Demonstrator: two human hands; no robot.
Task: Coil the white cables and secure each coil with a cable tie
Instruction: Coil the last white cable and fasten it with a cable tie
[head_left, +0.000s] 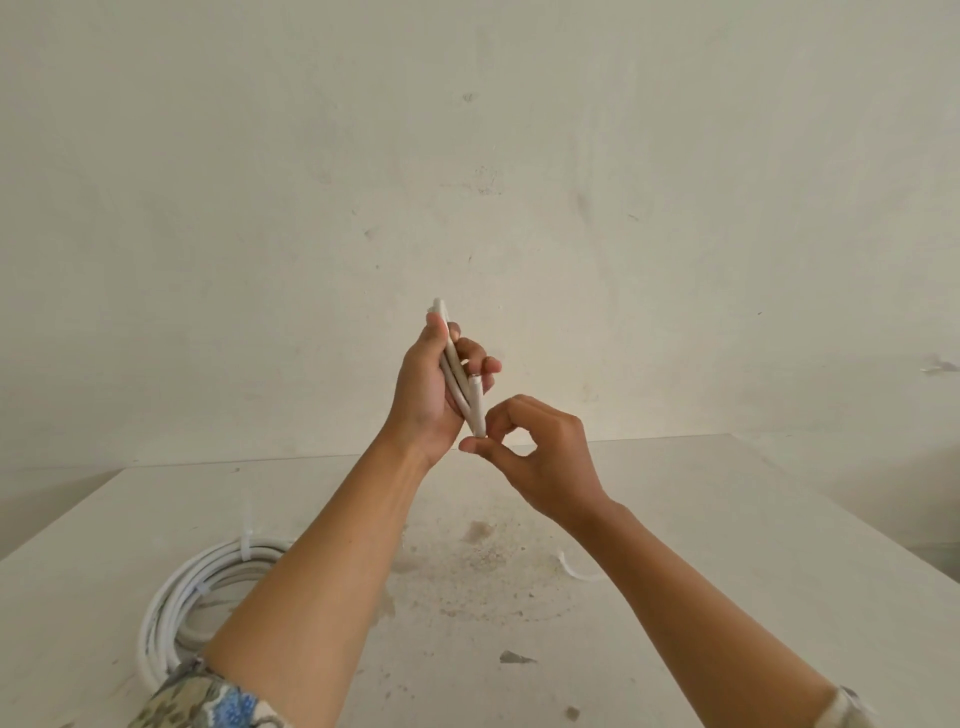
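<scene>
Above the far edge of the tabletop (727, 519), near the middle of the view, both hands are raised in front of a pale, scuffed wall (467, 156). The left hand (423, 395) grips a short white cable (451, 358) folded into several strands that lie side by side, with the fingers curled round them from the far side. The bundle is tilted, its upper end poking out past the fingers toward 11 o'clock and its lower end pointing toward 5 o'clock. The right hand (540, 447) sits at 4 o'clock of the left one. Its thumb and forefinger pinch the lower end of the bundle, and its other fingers are curled in. One cut end of the cable shows just beside the left fingertips.

At 7 o'clock from the hands, a coil (171, 603) of white cable lies flat on the tabletop, partly hidden under the left forearm. A white cable tie (245, 545) wraps the coil's far side at about 1 o'clock of the ring, its tail sticking up.

A short curved white piece (570, 569) lies at 5 o'clock from the right hand, just beside that forearm. A speckled stain (493, 571) spreads between the forearms, with a small grey chip (514, 657) at its 6 o'clock. A patterned sleeve (208, 701) shows at the 7 o'clock corner of the view.
</scene>
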